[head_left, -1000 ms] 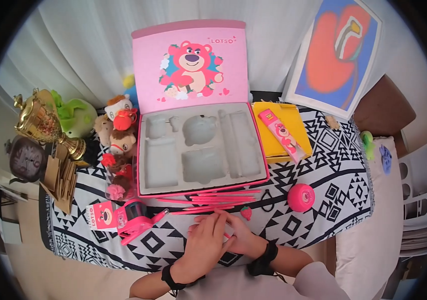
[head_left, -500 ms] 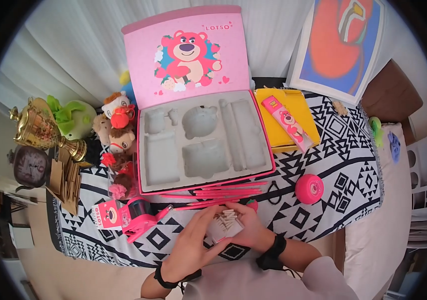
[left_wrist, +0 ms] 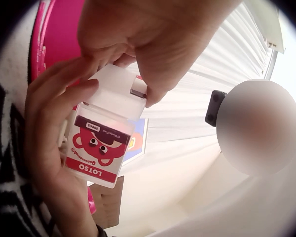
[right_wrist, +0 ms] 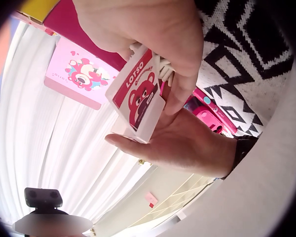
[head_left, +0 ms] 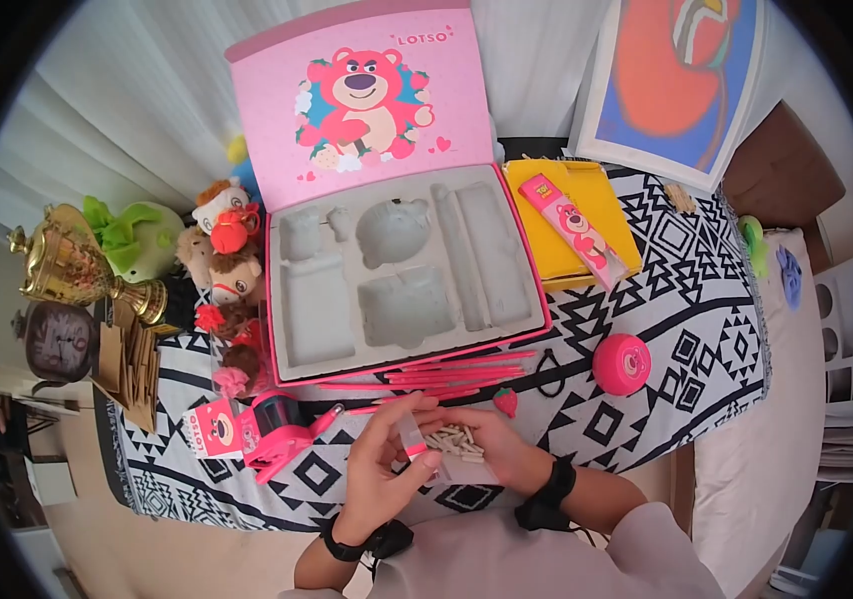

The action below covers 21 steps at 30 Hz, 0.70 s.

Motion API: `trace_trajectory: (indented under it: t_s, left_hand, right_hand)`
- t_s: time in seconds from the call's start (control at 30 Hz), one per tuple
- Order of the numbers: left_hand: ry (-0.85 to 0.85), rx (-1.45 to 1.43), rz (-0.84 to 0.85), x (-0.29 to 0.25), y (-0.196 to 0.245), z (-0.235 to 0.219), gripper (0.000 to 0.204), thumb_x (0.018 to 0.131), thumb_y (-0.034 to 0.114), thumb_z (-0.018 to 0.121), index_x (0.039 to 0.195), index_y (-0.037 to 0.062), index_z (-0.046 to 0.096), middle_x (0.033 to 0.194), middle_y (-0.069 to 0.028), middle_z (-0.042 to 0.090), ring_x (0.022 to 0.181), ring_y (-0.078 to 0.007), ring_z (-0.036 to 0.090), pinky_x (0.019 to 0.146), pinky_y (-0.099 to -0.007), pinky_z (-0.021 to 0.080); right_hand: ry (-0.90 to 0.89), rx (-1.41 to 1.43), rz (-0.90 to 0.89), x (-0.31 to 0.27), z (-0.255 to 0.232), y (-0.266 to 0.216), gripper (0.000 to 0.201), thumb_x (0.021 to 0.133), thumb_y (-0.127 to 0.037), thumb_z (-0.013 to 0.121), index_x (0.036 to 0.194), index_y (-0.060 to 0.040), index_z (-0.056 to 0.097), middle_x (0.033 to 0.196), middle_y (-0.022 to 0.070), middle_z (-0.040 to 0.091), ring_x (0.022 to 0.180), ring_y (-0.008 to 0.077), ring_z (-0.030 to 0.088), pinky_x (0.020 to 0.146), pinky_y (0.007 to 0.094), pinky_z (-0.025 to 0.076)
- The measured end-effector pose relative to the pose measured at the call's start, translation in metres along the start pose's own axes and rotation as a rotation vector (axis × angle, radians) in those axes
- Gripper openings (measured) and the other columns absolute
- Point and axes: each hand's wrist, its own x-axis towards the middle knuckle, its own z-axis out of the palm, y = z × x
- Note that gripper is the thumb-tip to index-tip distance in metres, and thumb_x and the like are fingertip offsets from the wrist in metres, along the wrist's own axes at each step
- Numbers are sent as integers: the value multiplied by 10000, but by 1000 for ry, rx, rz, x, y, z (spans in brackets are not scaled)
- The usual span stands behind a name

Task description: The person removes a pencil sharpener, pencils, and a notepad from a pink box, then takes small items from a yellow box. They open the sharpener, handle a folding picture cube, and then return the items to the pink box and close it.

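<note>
A small clear plastic case [left_wrist: 96, 148] with a LOTSO bear label is between my two hands, its frosted flip lid [left_wrist: 116, 86] swung up. My left hand [head_left: 384, 469] pinches the lid between thumb and fingers. My right hand [head_left: 501, 444] curls round the case's body from the right. Several short white sticks [head_left: 453, 439] lie loosely at the case and against the right fingers, as the right wrist view also shows. That view has the case's label [right_wrist: 138, 94] facing it, with the left thumb by the lid.
An open pink LOTSO box [head_left: 362, 110] with a grey moulded insert stands behind the hands. Pink pencils [head_left: 461, 371], a strawberry piece [head_left: 505, 401], a round pink case [head_left: 621, 364] and a pink sharpener [head_left: 277, 434] lie nearby. Plush toys [head_left: 227, 250] and a gold trophy [head_left: 72, 260] stand left.
Both hands were folded together a second ago; they have parted, revealing the case and white sticks. The left hand now holds the lid up at the left, and the head view has shifted slightly.
</note>
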Motion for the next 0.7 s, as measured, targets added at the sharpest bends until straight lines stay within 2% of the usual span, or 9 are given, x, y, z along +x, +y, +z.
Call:
trace_trajectory:
  t_s: [0.17, 0.27, 0.37, 0.43, 0.47, 0.53, 0.63, 0.67, 0.7]
  left_hand:
    - [-46, -50, 44, 5, 1, -1, 562, 851, 20, 660, 1360, -29, 426, 1289, -196, 520, 1168, -299, 565, 990, -396, 475]
    - [62, -125, 60, 7, 7, 1, 571, 869, 104, 671, 1363, -41, 423, 1289, -209, 518, 1126, -313, 587, 973, -410, 486]
    - [69, -247, -8, 5, 11, -14, 590, 851, 234, 715, 1298, -53, 458, 1238, -216, 535, 1056, -300, 615, 930, -421, 511]
    - [57, -270, 140, -1, 5, -22, 609, 815, 364, 744, 1191, -42, 490, 1121, -190, 552, 997, -291, 631, 885, -424, 531]
    - [145, -273, 161, -3, 6, -20, 539, 757, 332, 804, 1042, 0, 489, 1012, -146, 530, 970, -295, 633, 851, -437, 540]
    - [145, -207, 242, -9, 0, -23, 519, 727, 285, 831, 997, 17, 478, 1000, -137, 521, 979, -305, 631, 849, -442, 538]
    - [136, -82, 318, -29, -11, -36, 526, 625, 125, 894, 878, 74, 435, 996, -124, 514, 1011, -327, 625, 850, -457, 528]
    - [85, 154, 389, -34, -14, -39, 528, 614, 105, 896, 863, 84, 430, 993, -119, 520, 1025, -332, 622, 849, -456, 525]
    - [32, 389, 459, -39, -17, -40, 532, 603, 85, 898, 848, 94, 425, 989, -114, 525, 1039, -338, 620, 848, -455, 522]
  right_hand:
    - [-41, 40, 40, -2, 4, -4, 303, 980, -211, 439, 1190, -14, 534, 1126, 102, 626, 972, 214, 658, 867, 374, 540]
    - [26, -170, -13, -7, 13, -6, 289, 983, -197, 440, 1187, -15, 535, 1107, 100, 635, 986, 206, 655, 876, 358, 537]
    - [12, 4, 53, 0, 0, -4, 273, 986, -217, 450, 1112, -14, 582, 1020, 100, 660, 952, 182, 661, 853, 334, 545]
    - [178, -172, 45, -3, 1, -6, 288, 983, -253, 477, 992, -5, 623, 847, 93, 656, 765, 147, 660, 686, 264, 559]
    - [181, -174, 41, -5, -3, -9, 288, 983, -253, 477, 992, -5, 623, 847, 93, 656, 765, 147, 660, 686, 264, 559]
    - [-231, 5, 297, -9, -14, -20, 307, 975, -278, 503, 893, -13, 635, 713, 78, 608, 575, 112, 585, 504, 204, 486]
    - [-100, -145, 259, -17, -14, -22, 304, 981, -268, 493, 856, -21, 618, 667, 55, 576, 505, 88, 524, 429, 196, 402]
    - [-102, -144, 260, -20, -2, -19, 304, 981, -268, 493, 856, -21, 618, 667, 55, 576, 505, 88, 524, 429, 196, 402]
    - [129, -636, 118, -25, 15, -15, 300, 978, -253, 498, 823, -20, 605, 651, 65, 573, 505, 113, 533, 436, 224, 407]
